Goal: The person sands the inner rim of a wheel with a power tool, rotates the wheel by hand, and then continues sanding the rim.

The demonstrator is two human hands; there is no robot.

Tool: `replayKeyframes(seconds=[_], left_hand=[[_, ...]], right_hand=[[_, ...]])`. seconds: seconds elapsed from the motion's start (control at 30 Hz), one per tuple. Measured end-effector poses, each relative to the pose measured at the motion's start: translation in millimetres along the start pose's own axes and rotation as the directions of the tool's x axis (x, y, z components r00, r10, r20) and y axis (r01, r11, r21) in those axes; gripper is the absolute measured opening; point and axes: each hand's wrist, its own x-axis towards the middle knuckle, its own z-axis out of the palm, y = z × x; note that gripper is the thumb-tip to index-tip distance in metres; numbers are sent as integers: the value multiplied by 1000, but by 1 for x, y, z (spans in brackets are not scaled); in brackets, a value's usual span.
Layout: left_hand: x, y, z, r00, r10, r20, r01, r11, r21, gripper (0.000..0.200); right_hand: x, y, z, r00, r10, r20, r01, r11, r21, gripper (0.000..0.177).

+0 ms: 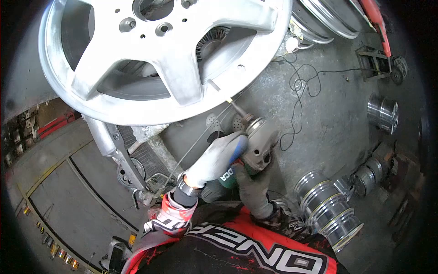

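Note:
A large silver alloy wheel (178, 59) with wide spokes fills the upper left of the view. Both of my gloved hands hold a green and grey power tool (261, 145) labelled DCA, just below the wheel's lower right rim. My left hand (218, 157), in a white glove with a blue patch, is wrapped round the tool's body near its head. Around the rear side of the tool closes my right hand (255, 189), in a grey glove. A thin shaft (238, 108) runs from the tool's head up to the rim, its tip close to or touching the metal.
Stacked shiny rims (326, 208) stand at the lower right, with another rim (382, 113) farther right. A black cable (299, 102) loops across the floor. Under the wheel is a metal stand arm (119, 153). More rims (326, 18) lean at the top right.

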Motion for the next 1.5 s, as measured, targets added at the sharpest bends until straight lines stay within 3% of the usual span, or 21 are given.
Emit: replayKeyframes(seconds=[0.07, 0.13, 0.27, 0.33, 0.43, 0.53, 0.6, 0.67, 0.77, 0.83, 0.87, 1.03, 1.1, 1.17, 1.2, 1.27, 1.4, 1.47, 1.5], left_hand=[[8, -4, 1, 996, 87, 16, -88, 996, 23, 38], [18, -5, 7, 968, 236, -83, -228, 969, 96, 41], [13, -4, 6, 968, 238, -79, -229, 968, 102, 40], [2, -2, -3, 998, 22, 61, -23, 1000, 4, 34], [-11, 1, -1, 999, -37, -35, 36, 999, -38, 28], [-9, 20, -5, 994, -107, -5, 107, 994, -37, 26], [-10, 21, -3, 995, -102, 17, 103, 994, -20, 26], [-10, 19, -2, 994, -102, 35, 102, 995, -3, 26], [1, 13, 2, 1000, -23, -7, 23, 998, -58, 27], [14, 4, 3, 990, 133, 37, -133, 991, 3, 37], [20, 0, 8, 961, 273, -49, -265, 956, 122, 40], [29, -10, 17, 954, 295, -53, -291, 954, 75, 39], [23, -8, 13, 960, 278, -46, -274, 959, 80, 39], [11, 3, 2, 991, 111, 69, -116, 989, 86, 37], [5, 5, 1, 992, 109, 69, -115, 989, 87, 37], [-3, 8, 1, 999, 12, 37, -13, 999, 37, 35], [6, 8, 3, 997, 51, 56, -55, 996, 67, 36], [23, 3, 9, 967, 256, -17, -252, 960, 123, 38], [29, 1, 11, 966, 258, -20, -254, 960, 119, 38]], right_hand=[[7, -9, -2, 998, 61, -22, -59, 997, 53, 90], [9, -13, -5, 992, 120, -47, -115, 988, 100, 89], [5, -1, -6, 994, 85, -62, -80, 994, 74, 91], [-1, 2, 1, 996, 64, -60, -60, 996, 59, 93], [-9, 2, 8, 991, 134, -18, -128, 973, 194, 98], [-19, 10, 4, 997, 77, -12, -75, 987, 143, 102], [-22, 10, 1, 986, 165, -20, -156, 959, 236, 105], [-20, 15, -4, 991, 136, -16, -131, 973, 191, 104], [-10, 9, -8, 994, 103, -22, -99, 987, 123, 102], [1, 4, -13, 995, 95, -40, -91, 991, 98, 99], [6, 3, -17, 995, 77, -56, -73, 995, 67, 95], [12, 2, -21, 989, 97, -113, -91, 994, 62, 87], [7, 14, -25, 998, 51, -27, -53, 996, -69, 93], [-4, 19, -13, 997, 65, -47, -63, 997, 37, 97], [-8, 20, -9, 995, 77, -69, -67, 988, 137, 100], [-13, 17, -7, 996, 90, -28, -85, 985, 149, 102], [-4, 9, -11, 997, 71, -26, -69, 995, 77, 96], [5, 1, -16, 994, 102, -45, -96, 989, 115, 91], [9, -1, -18, 989, 136, -59, -125, 980, 154, 86]])
